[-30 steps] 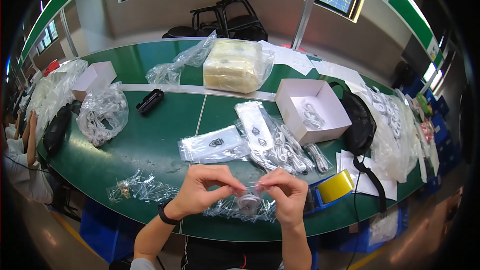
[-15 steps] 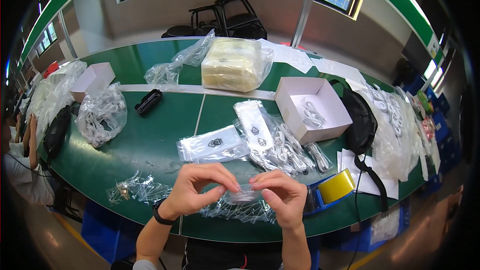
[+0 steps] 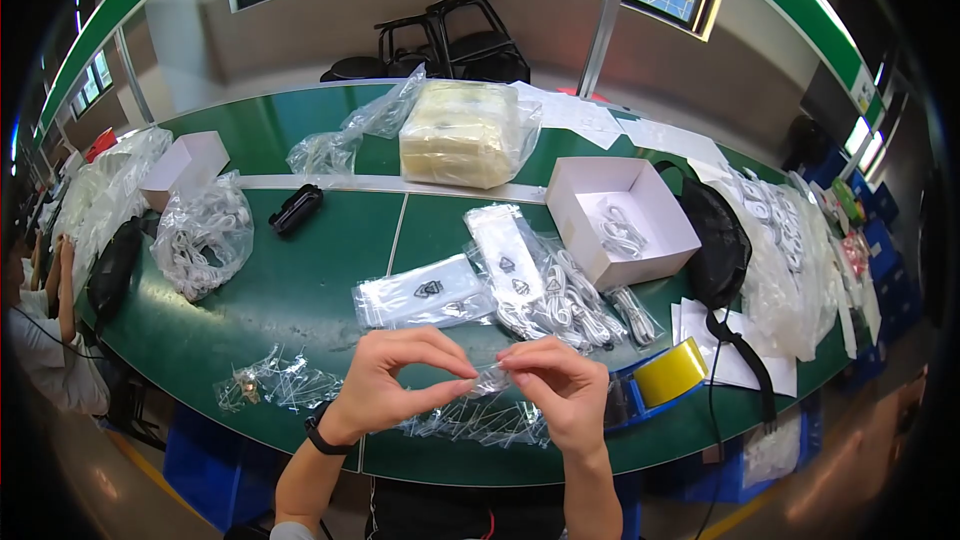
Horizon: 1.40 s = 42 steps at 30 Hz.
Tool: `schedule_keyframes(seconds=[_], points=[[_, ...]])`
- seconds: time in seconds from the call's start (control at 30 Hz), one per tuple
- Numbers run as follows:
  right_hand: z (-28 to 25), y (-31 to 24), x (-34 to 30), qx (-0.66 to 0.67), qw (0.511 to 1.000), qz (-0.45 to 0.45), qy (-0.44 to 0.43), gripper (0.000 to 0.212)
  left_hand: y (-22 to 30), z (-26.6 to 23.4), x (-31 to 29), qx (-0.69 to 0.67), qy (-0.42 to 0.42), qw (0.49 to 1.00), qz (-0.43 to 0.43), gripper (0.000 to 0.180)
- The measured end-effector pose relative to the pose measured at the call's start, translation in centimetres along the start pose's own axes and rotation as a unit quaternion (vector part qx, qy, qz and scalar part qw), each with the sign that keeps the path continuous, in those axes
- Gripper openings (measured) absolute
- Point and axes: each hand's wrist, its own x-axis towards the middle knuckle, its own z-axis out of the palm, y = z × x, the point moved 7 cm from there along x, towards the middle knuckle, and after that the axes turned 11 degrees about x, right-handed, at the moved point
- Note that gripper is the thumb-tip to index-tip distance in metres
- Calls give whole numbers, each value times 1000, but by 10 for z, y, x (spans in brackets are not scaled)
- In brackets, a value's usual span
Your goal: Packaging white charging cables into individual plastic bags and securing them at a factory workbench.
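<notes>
Over the near edge of the table, my left hand (image 3: 395, 388) and my right hand (image 3: 562, 390) face each other, thumbs and fingertips pinched. Between them is a small clear plastic bag (image 3: 489, 381), gripped at either side; its contents are too small to make out. Just below lies a heap of clear little packets with thin whitish pieces (image 3: 475, 424). A similar heap (image 3: 280, 380) is left of my left wrist. Beyond my fingers rest flat printed clear pouches (image 3: 425, 290) and bagged white cables (image 3: 570, 305).
A blue tape dispenser with yellow tape (image 3: 668, 376) stands beside my right hand. Farther off are an open white box (image 3: 625, 225) holding a cable, a black bag (image 3: 715, 245), a wrapped yellowish block (image 3: 458, 135), a black case (image 3: 297, 210) and a bag of cables (image 3: 203, 240).
My fingertips have shifted slightly on the small bag, the left thumb closing in toward its forefinger. The bag looks smaller and more gathered between my hands.
</notes>
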Motion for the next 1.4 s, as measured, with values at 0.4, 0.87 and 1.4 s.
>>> schedule_keyframes(seconds=[0.4, 0.87, 1.4], points=[[4, -1, -2, -69, 997, -32, 21, 21, 1, 11, 5, -24, 13, 1000, -7, 27], [0, -2, 4, -51, 993, 8, 102, 14, -1, 16, -2, 136, 130, 982, 34, 10], [16, -33, 6, -306, 948, -25, -90, 10, -2, 15, -4, 54, 84, 995, 10, 10]])
